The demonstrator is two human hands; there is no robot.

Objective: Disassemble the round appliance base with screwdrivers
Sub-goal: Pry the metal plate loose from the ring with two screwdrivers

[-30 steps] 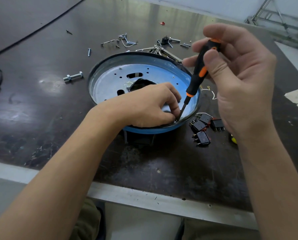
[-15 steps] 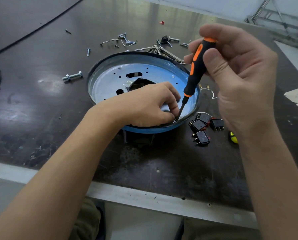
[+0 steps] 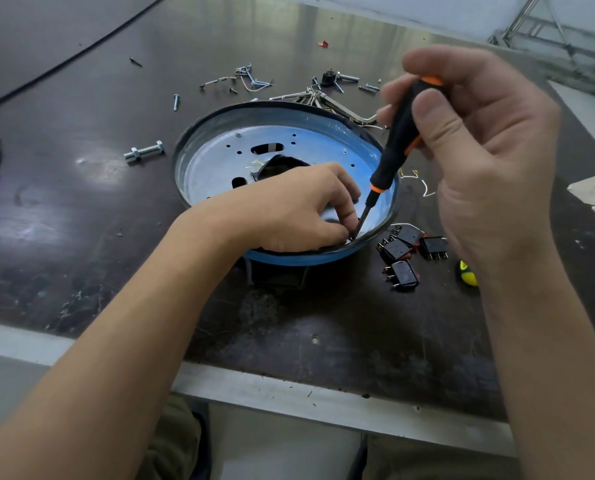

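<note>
The round appliance base point(image 3: 219, 161), a shallow blue-rimmed metal dish with a holed plate inside, lies tilted on the dark table. My left hand point(image 3: 289, 209) rests inside its near rim, fingers curled and pinching the spot where the tool's tip meets the base; what it pinches is hidden. My right hand point(image 3: 479, 150) grips the black and orange screwdriver point(image 3: 393, 147) by its handle top. The shaft slants down to the left, its tip at the rim beside my left fingertips.
Three black switches point(image 3: 403, 251) lie right of the base, with a yellow-tipped tool point(image 3: 467, 273) beyond them. A bolt with nut point(image 3: 143, 152) lies to the left. Loose screws and metal clips point(image 3: 251, 79) are scattered behind. The table's front edge point(image 3: 289, 393) is close to me.
The handle's orange stripe has swung round between the frames as my right hand twists the screwdriver. My left hand and the base have stayed put.
</note>
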